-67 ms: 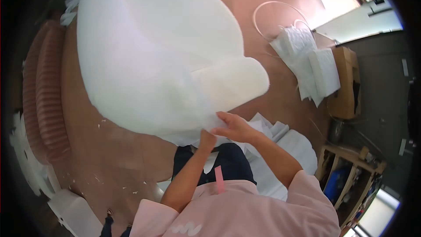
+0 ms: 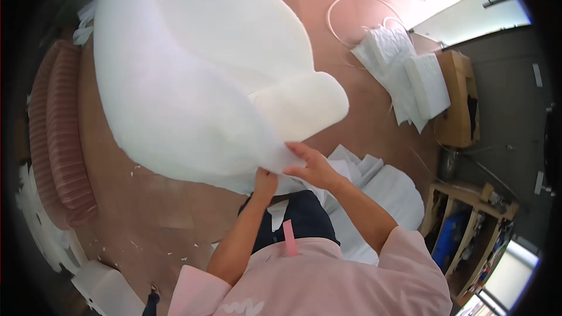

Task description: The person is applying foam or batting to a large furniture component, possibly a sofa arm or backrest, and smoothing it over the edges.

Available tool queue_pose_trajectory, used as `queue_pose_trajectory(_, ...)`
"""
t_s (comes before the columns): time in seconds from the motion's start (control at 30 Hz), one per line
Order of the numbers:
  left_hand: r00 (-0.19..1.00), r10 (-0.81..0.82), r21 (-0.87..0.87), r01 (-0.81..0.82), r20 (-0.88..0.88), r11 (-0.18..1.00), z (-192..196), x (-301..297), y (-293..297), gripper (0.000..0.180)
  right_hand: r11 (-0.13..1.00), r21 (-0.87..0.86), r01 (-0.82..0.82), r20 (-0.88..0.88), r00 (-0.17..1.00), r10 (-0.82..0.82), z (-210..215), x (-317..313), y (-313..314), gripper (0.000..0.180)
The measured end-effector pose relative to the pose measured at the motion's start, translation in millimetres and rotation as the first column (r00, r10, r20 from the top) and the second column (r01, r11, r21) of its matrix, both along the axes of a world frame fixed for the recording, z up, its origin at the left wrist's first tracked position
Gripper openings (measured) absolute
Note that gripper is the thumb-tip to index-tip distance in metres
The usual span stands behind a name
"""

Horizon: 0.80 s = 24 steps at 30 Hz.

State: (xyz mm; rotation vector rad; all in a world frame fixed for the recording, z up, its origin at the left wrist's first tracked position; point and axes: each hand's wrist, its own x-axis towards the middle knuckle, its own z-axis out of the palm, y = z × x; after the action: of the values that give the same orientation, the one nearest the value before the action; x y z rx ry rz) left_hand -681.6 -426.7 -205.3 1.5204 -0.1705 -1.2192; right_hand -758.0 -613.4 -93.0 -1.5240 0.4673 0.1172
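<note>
A white padded cover (image 2: pixel 175 93) over a large curved foam piece spreads before me, its near edge at my waist. At that edge my left hand (image 2: pixel 266 182) is closed on the thin white cloth, its fingertips partly hidden. Just to its right, my right hand (image 2: pixel 313 167) touches the edge of the cloth, thumb and forefinger spread apart. Beyond the hands a rounded cream foam flap (image 2: pixel 307 102) sticks out to the right from under the cloth.
White sheeting (image 2: pixel 386 205) lies heaped at my right. White wrapped blocks (image 2: pixel 427 85) rest beside a cardboard box (image 2: pixel 459 99), near a pale hoop (image 2: pixel 329 20). A wooden shelf (image 2: pixel 468 208) stands right. Pink ribbed cushions (image 2: pixel 67 134) lie left. Scraps dot the brown floor (image 2: pixel 140 210).
My left hand has moved slightly left and away from my right hand, drawing the cloth edge with it. The whole view has shifted a little.
</note>
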Motion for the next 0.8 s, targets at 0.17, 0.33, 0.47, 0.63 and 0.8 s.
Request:
queue_pose_trajectory(0.17,0.951,0.053,-0.155,-0.104,-0.306,0.982,86,-12,-35,0.047,0.943,-0.327,0.057,-0.028,0.997,-0.069,-85,-87,-8,0.053)
queue_pose_trajectory(0.33,0.260,-0.415,0.235,0.521,0.872,0.821,106,-19,-50,0.068,0.928,-0.366,0.071,0.014,0.997,-0.071,-79,-107,39,0.031)
queue_pose_trajectory(0.47,-0.195,-0.389,0.402,0.714,0.900,0.573,136,8,-39,0.038,0.992,0.105,-0.073,-0.317,0.943,0.103,37,-99,24,0.040)
queue_pose_trajectory(0.63,0.289,-0.096,-0.097,0.587,0.953,0.804,186,62,-32,0.024,0.775,-0.592,0.220,0.014,0.965,-0.263,-18,-133,39,0.070)
queue_pose_trajectory(0.8,0.610,0.102,-0.381,0.347,0.786,0.857,221,71,-37,0.012,0.628,-0.520,0.579,-0.143,0.666,-0.732,-224,-238,66,0.055)
